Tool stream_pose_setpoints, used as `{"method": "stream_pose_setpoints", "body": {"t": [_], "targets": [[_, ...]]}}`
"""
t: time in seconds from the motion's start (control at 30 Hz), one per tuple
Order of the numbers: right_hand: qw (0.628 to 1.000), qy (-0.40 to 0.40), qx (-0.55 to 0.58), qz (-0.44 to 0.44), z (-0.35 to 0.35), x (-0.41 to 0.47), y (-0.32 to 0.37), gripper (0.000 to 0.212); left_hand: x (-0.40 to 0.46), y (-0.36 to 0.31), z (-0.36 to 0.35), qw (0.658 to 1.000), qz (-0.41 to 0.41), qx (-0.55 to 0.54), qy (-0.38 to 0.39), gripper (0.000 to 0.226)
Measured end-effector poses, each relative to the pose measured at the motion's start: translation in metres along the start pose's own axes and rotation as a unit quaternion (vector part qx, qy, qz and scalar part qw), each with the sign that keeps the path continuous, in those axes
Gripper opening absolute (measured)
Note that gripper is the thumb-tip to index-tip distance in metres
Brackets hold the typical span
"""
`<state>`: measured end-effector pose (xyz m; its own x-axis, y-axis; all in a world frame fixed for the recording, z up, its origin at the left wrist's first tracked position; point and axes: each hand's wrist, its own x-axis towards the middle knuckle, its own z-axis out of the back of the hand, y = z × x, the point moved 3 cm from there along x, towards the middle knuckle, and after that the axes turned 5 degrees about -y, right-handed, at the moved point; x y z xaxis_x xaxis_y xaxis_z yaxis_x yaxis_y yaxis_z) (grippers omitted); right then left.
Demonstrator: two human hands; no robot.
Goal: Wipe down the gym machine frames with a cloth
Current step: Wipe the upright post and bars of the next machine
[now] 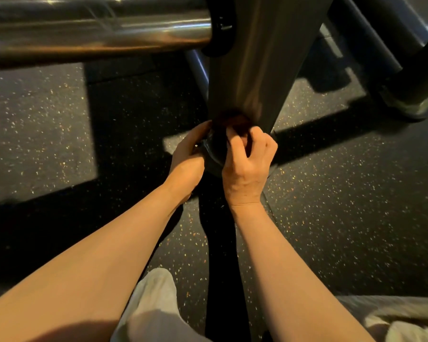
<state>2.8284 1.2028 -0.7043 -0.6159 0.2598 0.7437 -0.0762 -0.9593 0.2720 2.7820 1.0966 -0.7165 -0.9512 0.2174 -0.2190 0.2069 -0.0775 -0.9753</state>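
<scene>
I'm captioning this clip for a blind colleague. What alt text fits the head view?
Both hands, left hand and right hand, wrap a dark cloth around the foot of a grey upright machine post above a speckled rubber floor.

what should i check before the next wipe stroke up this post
1. Both hands at the post base: ok, left hand and right hand flank it.
2. Cloth in grip: ok, dark cloth held at the base.
3. Cloth wrapped fully round: cannot tell, far side hidden.
4. Path up the post: not ok, bar joins it higher up.
5. Floor dry: cannot tell.
</scene>
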Motion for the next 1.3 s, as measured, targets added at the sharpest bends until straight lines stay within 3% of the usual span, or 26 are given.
{"method": "stream_pose_setpoints", "body": {"t": [0.13, 0.23, 0.3, 0.37, 0.47, 0.53, 0.6, 0.67, 0.8, 0.83, 1.0, 1.07, 1.23, 1.3], "targets": [[0.982, 0.173, 0.036, -0.061, -0.005, -0.048, -0.004, 0.042, -0.011, 0.003, 0.005, 0.994, 0.068, 0.055, -0.071, 0.039], [0.973, 0.164, 0.121, -0.111, 0.001, -0.051, 0.004, 0.042, -0.028, 0.018, 0.007, 0.994, 0.094, 0.007, -0.049, 0.027], [0.957, 0.190, 0.185, -0.120, 0.004, -0.049, 0.018, 0.040, -0.035, 0.024, 0.005, 0.993, 0.104, -0.026, -0.038, 0.036], [0.949, 0.214, 0.210, -0.099, 0.004, -0.048, 0.025, 0.043, -0.034, 0.025, 0.008, 0.988, 0.119, -0.027, -0.097, 0.044], [0.967, 0.129, 0.163, -0.147, 0.004, -0.032, 0.010, 0.039, -0.024, 0.014, 0.020, 0.975, 0.095, -0.001, -0.202, 0.042], [0.976, 0.056, 0.118, -0.176, 0.004, -0.019, -0.007, 0.036, -0.013, -0.001, 0.015, 0.975, 0.045, 0.013, -0.217, 0.044], [0.976, 0.033, 0.098, -0.191, 0.002, -0.011, -0.016, 0.036, -0.005, -0.014, 0.000, 0.977, 0.001, 0.023, -0.212, 0.048], [0.978, 0.039, 0.081, -0.187, 0.000, -0.009, -0.018, 0.037, 0.005, -0.013, -0.014, 0.977, -0.005, 0.046, -0.206, 0.053], [0.981, 0.048, 0.050, -0.179, -0.003, -0.020, -0.018, 0.042, 0.008, 0.023, -0.013, 0.974, 0.123, 0.123, -0.148, 0.055], [0.981, 0.048, 0.051, -0.181, -0.003, -0.022, -0.018, 0.043, 0.004, 0.027, -0.013, 0.974, 0.122, 0.120, -0.145, 0.053], [0.979, 0.048, 0.065, -0.187, -0.005, -0.023, -0.021, 0.043, 0.013, -0.025, -0.013, 0.971, -0.015, 0.011, -0.240, 0.050], [0.978, 0.054, 0.074, -0.189, -0.004, -0.021, -0.022, 0.042, 0.029, -0.042, -0.008, 0.972, -0.035, -0.011, -0.234, 0.048], [0.972, 0.062, 0.091, -0.207, -0.003, -0.023, -0.020, 0.040, 0.008, -0.007, -0.010, 0.981, 0.027, 0.090, -0.167, 0.044], [0.969, 0.072, 0.101, -0.215, -0.001, -0.023, -0.016, 0.039, -0.005, -0.008, -0.013, 0.980, -0.013, 0.106, -0.169, 0.044]]}}
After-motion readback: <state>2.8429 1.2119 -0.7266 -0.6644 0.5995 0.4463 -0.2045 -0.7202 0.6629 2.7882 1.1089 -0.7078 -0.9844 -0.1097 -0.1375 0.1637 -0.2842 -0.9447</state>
